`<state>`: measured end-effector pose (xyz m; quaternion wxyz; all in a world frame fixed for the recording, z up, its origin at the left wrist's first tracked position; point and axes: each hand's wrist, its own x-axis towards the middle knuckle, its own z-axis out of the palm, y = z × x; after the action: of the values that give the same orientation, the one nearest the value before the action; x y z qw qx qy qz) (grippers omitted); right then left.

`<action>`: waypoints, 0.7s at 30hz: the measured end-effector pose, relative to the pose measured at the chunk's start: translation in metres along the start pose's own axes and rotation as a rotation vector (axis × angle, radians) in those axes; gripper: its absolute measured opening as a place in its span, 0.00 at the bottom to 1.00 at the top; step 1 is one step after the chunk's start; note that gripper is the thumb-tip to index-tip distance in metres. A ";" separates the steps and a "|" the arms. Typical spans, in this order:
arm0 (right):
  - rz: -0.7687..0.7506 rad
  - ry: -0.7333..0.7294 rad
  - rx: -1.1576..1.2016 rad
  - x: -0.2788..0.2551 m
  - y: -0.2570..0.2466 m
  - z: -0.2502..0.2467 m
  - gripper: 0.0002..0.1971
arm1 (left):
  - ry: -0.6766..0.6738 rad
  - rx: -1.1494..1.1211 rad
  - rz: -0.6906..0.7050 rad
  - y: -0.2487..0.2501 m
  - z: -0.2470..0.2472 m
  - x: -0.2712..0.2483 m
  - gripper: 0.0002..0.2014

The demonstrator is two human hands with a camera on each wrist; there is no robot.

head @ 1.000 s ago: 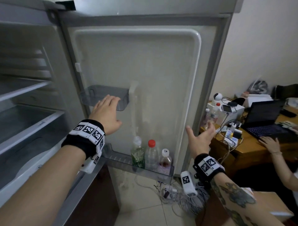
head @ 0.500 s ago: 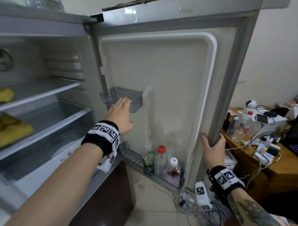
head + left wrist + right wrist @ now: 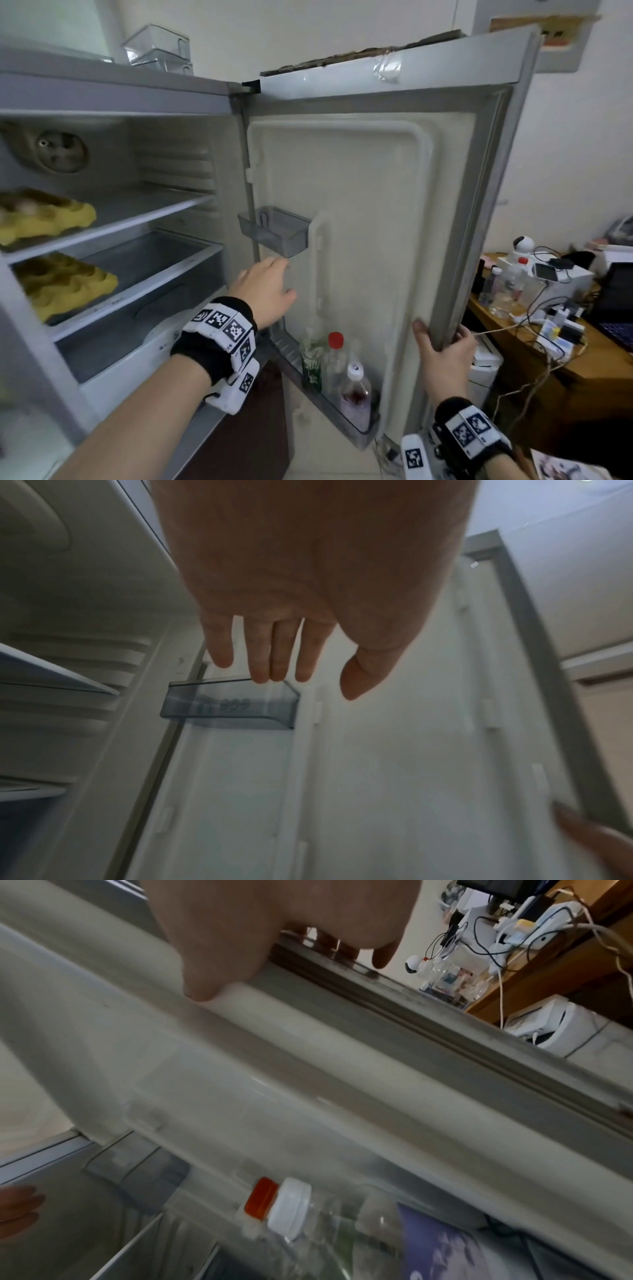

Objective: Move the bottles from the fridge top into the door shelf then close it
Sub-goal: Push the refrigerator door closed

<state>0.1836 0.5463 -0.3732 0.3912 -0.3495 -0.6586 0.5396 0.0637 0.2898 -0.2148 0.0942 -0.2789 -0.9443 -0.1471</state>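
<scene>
The fridge door (image 3: 376,212) stands open. Its low door shelf (image 3: 346,426) holds three bottles side by side: a green-labelled one (image 3: 312,363), a red-capped clear one (image 3: 335,354) and a white-capped one with pink liquid (image 3: 356,390). My right hand (image 3: 440,337) grips the door's outer edge, thumb on the inner white seal, fingers round the outside. The right wrist view shows that right hand (image 3: 291,977) on the edge, with the red cap (image 3: 260,1202) and white cap (image 3: 291,1204) below. My left hand (image 3: 281,279) hangs open just below the small grey door bin (image 3: 274,231), holding nothing; in the left wrist view the left hand (image 3: 311,685) has straight fingers before the bin (image 3: 229,704).
Clear plastic bins (image 3: 157,48) sit on the fridge top. Yellow egg trays (image 3: 48,216) lie on the inner shelves. To the right stands a wooden desk (image 3: 582,363) crowded with cables, small bottles and a laptop, close behind the door's edge.
My right hand reached from free air to the door's outer edge and took hold of it. My left hand dropped from the grey bin's front to below it. The head view swung up.
</scene>
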 end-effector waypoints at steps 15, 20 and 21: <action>-0.049 -0.037 -0.198 -0.238 -0.028 0.068 0.48 | 0.106 -0.262 0.452 -0.036 -0.041 -0.181 0.36; -0.154 -0.166 -0.178 -0.304 -0.044 0.105 0.44 | 0.177 -0.267 0.453 -0.062 -0.056 -0.207 0.41; -0.170 -0.188 -0.168 -0.312 -0.045 0.114 0.43 | 0.173 -0.267 0.427 -0.068 -0.059 -0.211 0.42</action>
<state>0.2207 0.2137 -0.3846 0.3414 -0.2718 -0.7623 0.4781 0.2059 0.1103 -0.2300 0.1660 -0.4683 -0.8246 -0.2705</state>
